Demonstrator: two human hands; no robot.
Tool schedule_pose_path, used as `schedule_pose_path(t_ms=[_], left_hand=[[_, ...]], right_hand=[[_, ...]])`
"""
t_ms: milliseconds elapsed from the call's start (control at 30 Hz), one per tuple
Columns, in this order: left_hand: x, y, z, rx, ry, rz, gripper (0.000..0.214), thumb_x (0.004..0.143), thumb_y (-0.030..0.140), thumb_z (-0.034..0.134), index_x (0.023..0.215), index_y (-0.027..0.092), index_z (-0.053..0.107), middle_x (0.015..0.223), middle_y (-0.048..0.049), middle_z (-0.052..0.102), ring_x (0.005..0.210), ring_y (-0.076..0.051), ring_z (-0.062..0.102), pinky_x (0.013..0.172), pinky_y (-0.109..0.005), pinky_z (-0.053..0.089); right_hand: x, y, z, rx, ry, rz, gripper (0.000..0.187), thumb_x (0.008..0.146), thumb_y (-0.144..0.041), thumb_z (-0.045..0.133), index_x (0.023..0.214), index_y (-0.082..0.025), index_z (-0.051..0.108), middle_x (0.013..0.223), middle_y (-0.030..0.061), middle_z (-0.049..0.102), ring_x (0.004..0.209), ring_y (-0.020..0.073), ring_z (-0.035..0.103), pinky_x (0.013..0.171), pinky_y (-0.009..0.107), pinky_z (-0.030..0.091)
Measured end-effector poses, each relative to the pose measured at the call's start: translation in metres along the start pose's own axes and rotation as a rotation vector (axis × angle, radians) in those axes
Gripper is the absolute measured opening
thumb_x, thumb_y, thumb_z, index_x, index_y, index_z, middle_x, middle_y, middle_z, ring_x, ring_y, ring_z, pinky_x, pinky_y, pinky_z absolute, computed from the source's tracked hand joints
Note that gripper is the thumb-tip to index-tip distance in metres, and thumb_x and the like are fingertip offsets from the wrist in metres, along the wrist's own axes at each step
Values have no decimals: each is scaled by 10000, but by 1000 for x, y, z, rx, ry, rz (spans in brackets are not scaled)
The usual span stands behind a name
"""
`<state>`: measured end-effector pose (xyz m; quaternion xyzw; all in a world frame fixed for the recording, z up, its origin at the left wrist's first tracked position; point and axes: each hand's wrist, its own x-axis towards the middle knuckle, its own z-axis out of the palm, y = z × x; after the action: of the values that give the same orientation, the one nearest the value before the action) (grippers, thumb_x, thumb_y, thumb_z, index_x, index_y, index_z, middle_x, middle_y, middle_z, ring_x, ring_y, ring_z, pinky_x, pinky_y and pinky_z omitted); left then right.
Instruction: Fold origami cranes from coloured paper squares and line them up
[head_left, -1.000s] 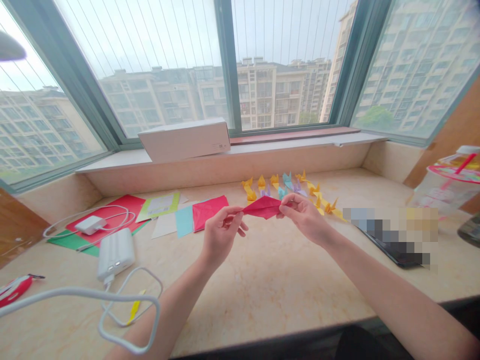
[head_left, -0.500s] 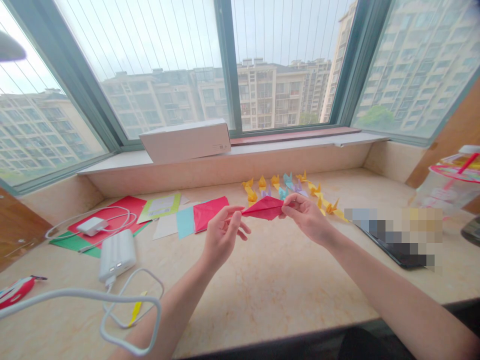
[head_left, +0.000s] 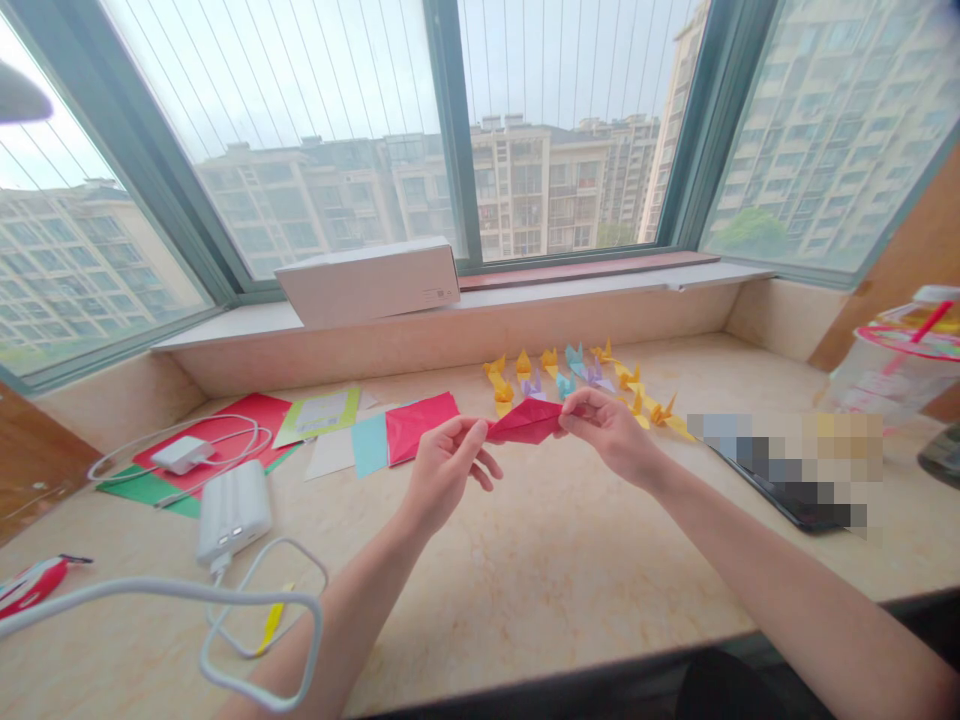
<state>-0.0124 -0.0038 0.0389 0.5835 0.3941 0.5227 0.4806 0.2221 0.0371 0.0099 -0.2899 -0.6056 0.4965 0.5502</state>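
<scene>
A folded red paper piece [head_left: 527, 422] hangs in the air above the marble counter [head_left: 540, 570], held at both ends. My left hand [head_left: 444, 473] pinches its left tip between thumb and forefinger. My right hand [head_left: 611, 433] pinches its right end. Behind them lie several small folded paper cranes [head_left: 581, 378] in yellow, blue and purple. Flat paper sheets [head_left: 375, 432] in red, blue, white and green lie to the left.
A white power bank [head_left: 232, 511] with a thick white cable [head_left: 202, 610] sits at left, near a charger [head_left: 180, 454]. A white box [head_left: 369, 280] rests on the window ledge. A dark tablet [head_left: 787, 490] and a plastic cup [head_left: 896, 365] stand at right.
The red paper piece has dropped slightly and looks a little narrower between the two hands. Both hands kept their pinch.
</scene>
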Motion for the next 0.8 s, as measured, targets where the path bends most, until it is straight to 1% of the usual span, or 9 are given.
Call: schedule_pose_path(t_ms=[233,367,533,633,733,800], left_hand=[[2,-2,-1,31,37,-15,296,858,394,668,971,121,658,692,-16,656,487,-134,655,389,-209,507],[3,-2,1,42,53,-2,304,862,405,659,970,120,662,652,-12,652,477,-139,652,390,-214,505],[1,0,0,45,52,24,364,895,469,605,961,114,654,742,-69,717,507,-146,671,404,-220,518],[0,2,-2,47,40,13,418,895,518,584,901,107,659,741,-87,729,499,-149,668,411,-230,522],[0,3,-4,67,5,-33,478,897,548,564,764,100,659,690,-94,715,475,-145,653,420,-234,523],[0,2,-4,94,-23,-59,489,895,543,571,708,99,658,671,-96,706,473,-140,649,426,-229,521]], right_hand=[[1,0,-2,-10,0,-2,215,788,-347,780,841,-216,619,754,-2,698,727,166,695,737,334,557],[1,1,-3,-22,-5,1,236,782,-372,781,845,-217,615,761,7,700,734,178,695,740,355,564],[2,2,-4,-36,-9,-3,219,793,-354,775,845,-216,613,754,0,698,744,170,694,759,341,551],[2,2,-4,-37,0,-3,218,793,-354,774,843,-216,613,751,-2,698,745,169,693,759,339,544],[2,1,-3,-40,0,2,224,787,-361,778,833,-215,615,747,-4,696,743,166,690,760,335,540],[2,0,-3,-60,-8,2,225,789,-367,775,835,-213,619,749,1,696,750,171,691,768,342,542]])
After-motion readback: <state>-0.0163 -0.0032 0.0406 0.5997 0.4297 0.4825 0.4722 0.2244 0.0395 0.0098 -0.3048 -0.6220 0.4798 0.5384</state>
